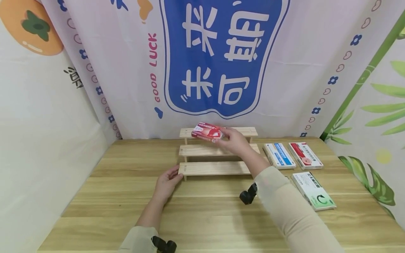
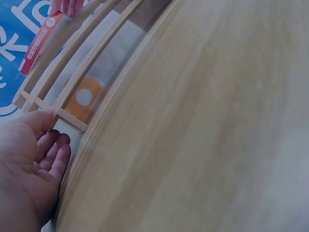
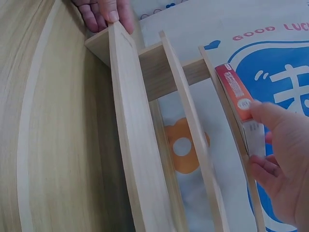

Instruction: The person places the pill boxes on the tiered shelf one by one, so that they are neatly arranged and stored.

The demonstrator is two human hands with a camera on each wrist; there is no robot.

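My right hand (image 1: 235,140) pinches a red and white medicine box (image 1: 207,132) by its right end, thumb on the near side. The box lies level with the top step of a three-step wooden rack (image 1: 215,168), toward its left half. In the right wrist view the box (image 3: 234,89) is right at the top board's edge. My left hand (image 1: 166,182) grips the left end of the rack's lowest board, its thumb on the near corner. The left wrist view has that thumb against the wooden frame, with the other fingers (image 2: 50,150) curled beside it.
Right of the rack, a blue and white box (image 1: 280,155), a red and white box (image 1: 306,155) and a green and white box (image 1: 314,190) lie flat on the wooden table (image 1: 126,196). A printed cloth (image 1: 136,88) hangs close behind the rack.
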